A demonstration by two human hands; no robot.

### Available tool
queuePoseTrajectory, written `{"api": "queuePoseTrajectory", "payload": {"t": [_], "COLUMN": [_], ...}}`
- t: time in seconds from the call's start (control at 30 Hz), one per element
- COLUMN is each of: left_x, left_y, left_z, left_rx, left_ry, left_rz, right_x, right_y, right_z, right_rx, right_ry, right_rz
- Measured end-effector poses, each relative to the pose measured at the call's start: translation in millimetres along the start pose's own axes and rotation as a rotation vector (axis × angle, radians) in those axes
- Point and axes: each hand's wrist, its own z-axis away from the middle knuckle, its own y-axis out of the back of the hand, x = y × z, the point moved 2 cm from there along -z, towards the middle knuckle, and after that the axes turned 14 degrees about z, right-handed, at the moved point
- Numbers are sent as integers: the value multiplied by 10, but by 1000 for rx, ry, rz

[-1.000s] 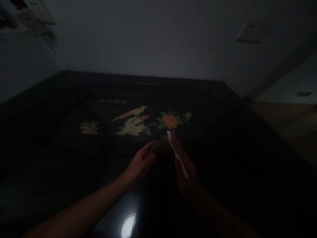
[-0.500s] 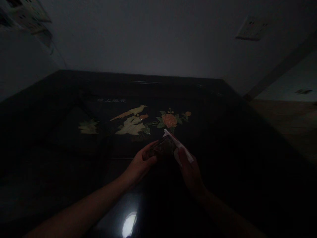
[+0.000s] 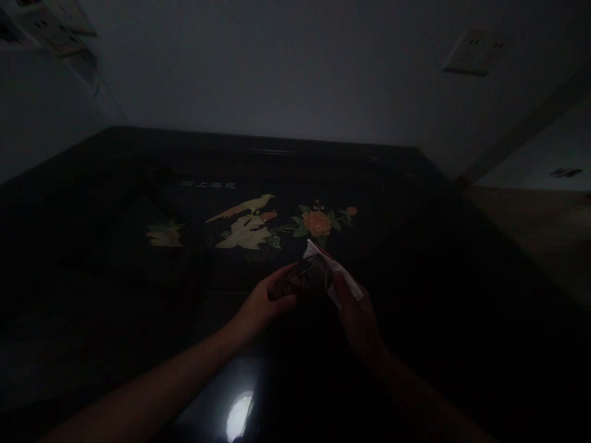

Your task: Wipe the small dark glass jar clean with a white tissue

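Observation:
Over the near part of a black glossy table, my left hand is closed around the left end of a dark, shiny object. Thin pale glints show on it, but the dim light hides what kind of thing it is. My right hand pinches a white tissue or thin cloth, thumb on the near side. The white piece lies against the right side of the dark object, its folded tip pointing up and away from me.
The black table has an inlaid picture of a bird and an orange flower. A pale wall stands behind it, with a socket plate at right and more sockets at upper left. Light reflects near me.
The dark object has turned slightly between my hands, so more of its shiny face and glints show. My right hand and the white piece have shifted only a little.

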Motion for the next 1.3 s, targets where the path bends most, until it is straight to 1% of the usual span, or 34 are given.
{"api": "queuePoseTrajectory", "payload": {"t": [0.2, 0.33, 0.4, 0.47, 0.57, 0.63, 0.67, 0.73, 0.93, 1.07, 1.17, 1.23, 1.3], "left_x": [-7, -10, -7, -3, 6, 17, 23, 35, 9, -23, -23, -21, -22], "left_y": [6, 16, 24, 30, 31, 22, 16, 0, 9, 26, 11, 6, 17], "left_z": [-16, -36, -36, -32, -29, -27, -25, -19, -20, -47, -53, -50, -46], "left_rx": [69, 40, 39, 32, 0, -10, -9, -4, 14, 9, 3, 6, 17], "left_ry": [-48, -75, -68, -53, -31, -27, -27, -30, -30, -69, -86, -85, -75], "left_rz": [47, 59, 33, -6, -62, -80, -82, -78, -54, -41, -54, -42, -38], "right_x": [4, 21, 6, -22, -64, -80, -81, -75, -94, -115, -126, -134, -137], "right_y": [-29, -41, -31, -16, -3, 2, 5, 10, -1, -38, -45, -26, 6], "right_z": [75, 125, 116, 87, 41, 29, 30, 41, 101, 128, 129, 112, 86], "right_rx": [10, 0, 2, -8, -48, -56, -53, -40, -36, -67, -96, -88, -60], "right_ry": [97, 221, 264, 234, 132, 116, 130, 204, 629, 830, 903, 900, 855], "right_rz": [138, 249, 262, 231, 147, 121, 132, 211, 600, 870, 974, 996, 989]}}
